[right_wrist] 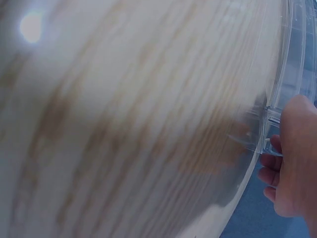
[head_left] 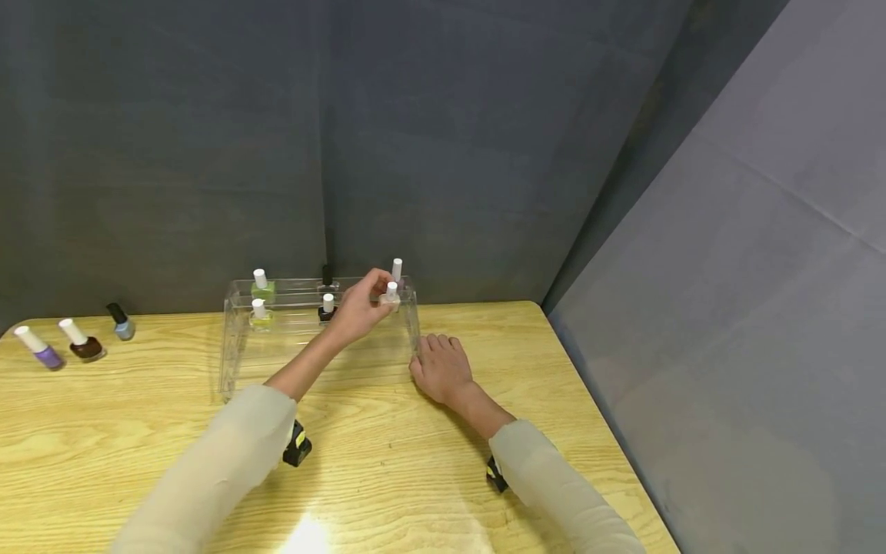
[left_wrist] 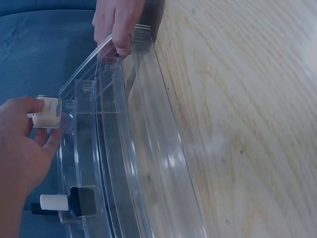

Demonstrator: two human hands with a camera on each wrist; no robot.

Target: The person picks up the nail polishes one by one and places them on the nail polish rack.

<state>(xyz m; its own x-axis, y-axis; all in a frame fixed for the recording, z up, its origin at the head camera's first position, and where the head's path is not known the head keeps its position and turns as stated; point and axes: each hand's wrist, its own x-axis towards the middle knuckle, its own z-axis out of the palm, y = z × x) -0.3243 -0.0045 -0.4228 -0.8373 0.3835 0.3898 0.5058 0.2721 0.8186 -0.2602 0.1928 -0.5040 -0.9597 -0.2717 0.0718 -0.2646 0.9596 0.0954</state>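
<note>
Room: tabletop (head_left: 388, 462) between sleeves (head_left: 567, 492) | Blocked: dark cloth (head_left: 450, 154) behind rack (head_left: 259, 350); right hand (head_left: 443, 369) at rack's right end

In your head view, glare whitens the table (head_left: 388, 477) below your left fingers (head_left: 376, 278); your right-wrist view blurs woodgrain (right_wrist: 124, 124) and shadow beside your right fingers (right_wrist: 269, 176).

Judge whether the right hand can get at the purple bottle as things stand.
Probably not: the clear rack and left arm lie between the right hand and the purple bottle, over at far left.
</note>
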